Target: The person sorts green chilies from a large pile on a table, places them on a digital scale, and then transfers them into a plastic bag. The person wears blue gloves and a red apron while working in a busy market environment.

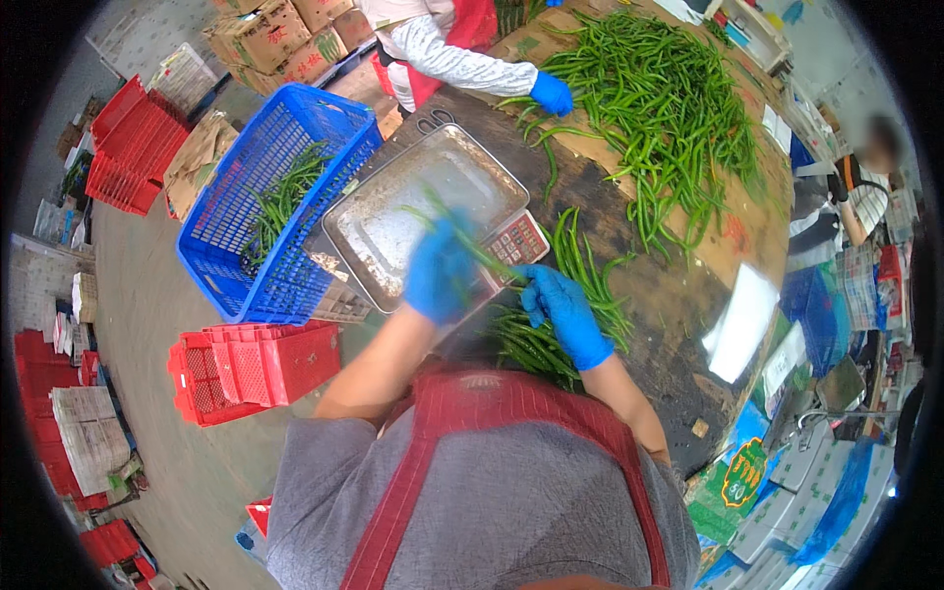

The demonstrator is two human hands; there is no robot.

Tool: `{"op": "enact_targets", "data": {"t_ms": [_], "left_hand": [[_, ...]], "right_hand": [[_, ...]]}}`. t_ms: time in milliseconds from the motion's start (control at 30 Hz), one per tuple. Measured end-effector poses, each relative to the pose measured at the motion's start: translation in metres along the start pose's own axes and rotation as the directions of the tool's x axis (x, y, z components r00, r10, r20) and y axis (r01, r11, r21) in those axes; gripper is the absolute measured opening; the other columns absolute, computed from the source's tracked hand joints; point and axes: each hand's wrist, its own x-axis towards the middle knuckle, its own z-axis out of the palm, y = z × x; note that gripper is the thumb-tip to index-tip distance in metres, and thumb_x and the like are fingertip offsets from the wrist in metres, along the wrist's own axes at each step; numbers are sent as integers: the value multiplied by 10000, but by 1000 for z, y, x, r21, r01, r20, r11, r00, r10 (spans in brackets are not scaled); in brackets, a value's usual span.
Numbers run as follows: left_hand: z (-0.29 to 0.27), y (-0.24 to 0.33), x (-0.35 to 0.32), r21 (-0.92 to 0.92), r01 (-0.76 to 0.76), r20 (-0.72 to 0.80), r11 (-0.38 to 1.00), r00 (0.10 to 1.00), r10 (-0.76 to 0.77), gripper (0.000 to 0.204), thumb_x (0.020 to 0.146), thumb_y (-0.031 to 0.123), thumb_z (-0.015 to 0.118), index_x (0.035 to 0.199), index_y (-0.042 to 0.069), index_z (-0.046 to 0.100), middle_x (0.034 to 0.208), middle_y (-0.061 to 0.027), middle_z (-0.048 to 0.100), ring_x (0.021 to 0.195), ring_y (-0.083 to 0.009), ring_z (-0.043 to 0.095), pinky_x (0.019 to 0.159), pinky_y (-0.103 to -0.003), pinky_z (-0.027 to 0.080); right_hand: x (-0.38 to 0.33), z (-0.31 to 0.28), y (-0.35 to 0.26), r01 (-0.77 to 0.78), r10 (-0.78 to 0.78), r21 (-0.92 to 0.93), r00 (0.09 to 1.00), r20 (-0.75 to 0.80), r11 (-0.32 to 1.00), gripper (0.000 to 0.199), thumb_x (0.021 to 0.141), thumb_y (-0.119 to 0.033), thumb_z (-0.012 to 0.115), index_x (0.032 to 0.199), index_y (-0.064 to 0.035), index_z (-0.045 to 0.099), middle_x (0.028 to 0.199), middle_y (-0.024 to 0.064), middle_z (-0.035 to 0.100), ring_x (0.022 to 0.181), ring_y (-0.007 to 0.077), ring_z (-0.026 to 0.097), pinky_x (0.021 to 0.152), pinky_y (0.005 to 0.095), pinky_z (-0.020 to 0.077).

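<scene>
My left hand (pixel 440 270), in a blue glove, is smeared by motion above the near edge of a metal weighing tray (pixel 369 236); its fingers do not show clearly. My right hand (pixel 565 313), gloved in blue too, is closed on a green chili pepper (pixel 489 262). That pepper slants up and left from the right fingertips past my left hand. Under and beside my right hand lies a small pile of green chili peppers (pixel 531 344). The red keypad (pixel 516 243) of a scale shows at the tray's right edge.
A large heap of chili peppers (pixel 654 108) covers the far table, where a co-worker's gloved hand (pixel 553 93) touches it. Scissors (pixel 436 120) lie behind the tray. A blue crate (pixel 221 211) holding peppers stands left, above red crates (pixel 280 362). White paper (pixel 739 323) lies right.
</scene>
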Motion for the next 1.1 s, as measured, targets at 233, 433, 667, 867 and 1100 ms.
{"op": "enact_targets", "data": {"t_ms": [233,433,667,867,1100], "left_hand": [[-115,185,93,-502,-445,-96,742,881,463,283,954,211,477,1104,-17,554,1174,-127,600,763,-164,552,865,-386,495],[-22,32,50,-320,-74,315,944,932,180,298,948,245,509,1226,142,542,1020,-37,640,829,-152,609,936,-389,451],[34,-53,19,-84,192,601,978,793,-104,442,927,235,551,1335,132,418,1138,-45,573,1007,-171,564,978,-370,428],[43,-44,5,171,75,592,982,789,-163,505,917,177,549,1373,66,363,1301,-86,477,1176,-203,477,1016,-371,378],[31,-41,0,144,35,540,989,835,-108,285,937,163,523,1207,71,508,1177,-95,570,1128,-235,528,981,-386,418]], "right_hand": [[-9,-16,22,-53,50,-81,998,-41,995,299,968,-247,448,1073,-26,620,747,6,554,631,92,491,587,226,402],[-1,-10,9,59,-61,-63,998,-27,996,246,951,-227,498,1016,-21,617,800,22,587,687,100,533,639,225,441],[-23,-7,0,189,-200,-84,968,-151,978,203,861,-85,635,1047,-12,601,838,8,602,747,77,543,673,223,460],[-47,-43,19,163,-144,33,938,-316,986,188,866,-90,630,1036,-12,609,831,-2,608,735,58,540,646,220,461],[-53,-33,11,265,-274,-77,883,-381,961,189,835,-60,664,1013,-13,623,838,8,629,716,56,537,639,216,461]]}}
